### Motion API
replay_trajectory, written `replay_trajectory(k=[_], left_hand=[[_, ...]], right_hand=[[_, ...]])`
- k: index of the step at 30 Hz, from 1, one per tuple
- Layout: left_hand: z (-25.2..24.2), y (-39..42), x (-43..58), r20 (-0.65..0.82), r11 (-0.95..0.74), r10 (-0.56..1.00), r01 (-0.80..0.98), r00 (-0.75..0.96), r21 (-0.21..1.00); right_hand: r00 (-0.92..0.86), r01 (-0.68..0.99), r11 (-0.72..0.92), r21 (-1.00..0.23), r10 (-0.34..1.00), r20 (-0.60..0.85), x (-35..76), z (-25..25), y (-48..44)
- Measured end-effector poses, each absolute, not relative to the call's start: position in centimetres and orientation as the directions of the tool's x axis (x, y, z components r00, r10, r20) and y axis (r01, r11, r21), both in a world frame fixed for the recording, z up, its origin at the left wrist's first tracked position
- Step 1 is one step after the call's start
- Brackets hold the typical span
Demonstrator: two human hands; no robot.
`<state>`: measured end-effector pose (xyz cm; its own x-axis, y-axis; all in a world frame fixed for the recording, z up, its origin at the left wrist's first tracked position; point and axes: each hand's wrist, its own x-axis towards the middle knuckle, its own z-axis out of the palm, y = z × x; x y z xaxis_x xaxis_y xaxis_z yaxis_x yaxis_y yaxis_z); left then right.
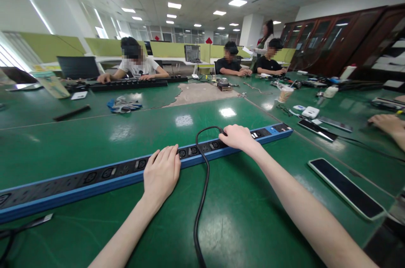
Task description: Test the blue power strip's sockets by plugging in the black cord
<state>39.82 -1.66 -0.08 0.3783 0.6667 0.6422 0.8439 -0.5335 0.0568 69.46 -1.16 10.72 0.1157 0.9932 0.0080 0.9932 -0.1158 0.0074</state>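
Note:
A long blue-and-black power strip [107,173] with rows of sockets lies slantwise across the green table. My left hand [162,171] is wrapped over its middle, fingers curled across the far edge. Farther right, my right hand [238,137] is closed at the top of the strip around the end of a black power cable [205,183]. The plug end is hidden under the fingers, so I cannot tell whether it sits in a socket. From that hand the cable loops over the strip and runs down toward me.
A phone [346,188] lies at right, with another phone [317,130] and a white box [310,112] beyond. Gloves [124,104], a dark bar [72,113] and a drink cup [285,93] are farther back. Another person's hand [387,124] is at the right edge; several people sit opposite.

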Motion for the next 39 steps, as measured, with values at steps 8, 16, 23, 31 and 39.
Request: replay_trajectory(k=[8, 16, 23, 31, 39], left_hand=[[0.0, -1.7, 39.9, 0.642, -0.529, 0.674, 0.846, 0.366, 0.073], [-0.2, -1.7, 39.8, 0.648, -0.532, 0.668, 0.844, 0.365, 0.073], [0.0, -1.7, 39.8, 0.646, -0.539, 0.665, 0.839, 0.376, 0.067], [-0.1, -1.7, 39.8, 0.638, -0.533, 0.678, 0.842, 0.364, 0.086], [-0.1, -1.7, 39.8, 0.636, -0.531, 0.685, 0.842, 0.357, 0.099]], right_hand=[[0.146, 0.989, -0.147, -0.013, 0.962, 0.231, 69.6, 13.7, -1.9], [0.144, 0.988, -0.125, -0.09, 0.957, 0.253, 73.9, 15.3, -2.1], [0.13, 0.981, -0.115, -0.156, 0.987, 0.09, 77.0, 13.8, -0.8], [0.017, 0.897, -0.04, -0.44, 0.998, -0.056, 75.0, 13.2, -0.9], [-0.033, 0.877, -0.003, -0.48, 0.997, -0.067, 73.0, 12.5, -0.9]])
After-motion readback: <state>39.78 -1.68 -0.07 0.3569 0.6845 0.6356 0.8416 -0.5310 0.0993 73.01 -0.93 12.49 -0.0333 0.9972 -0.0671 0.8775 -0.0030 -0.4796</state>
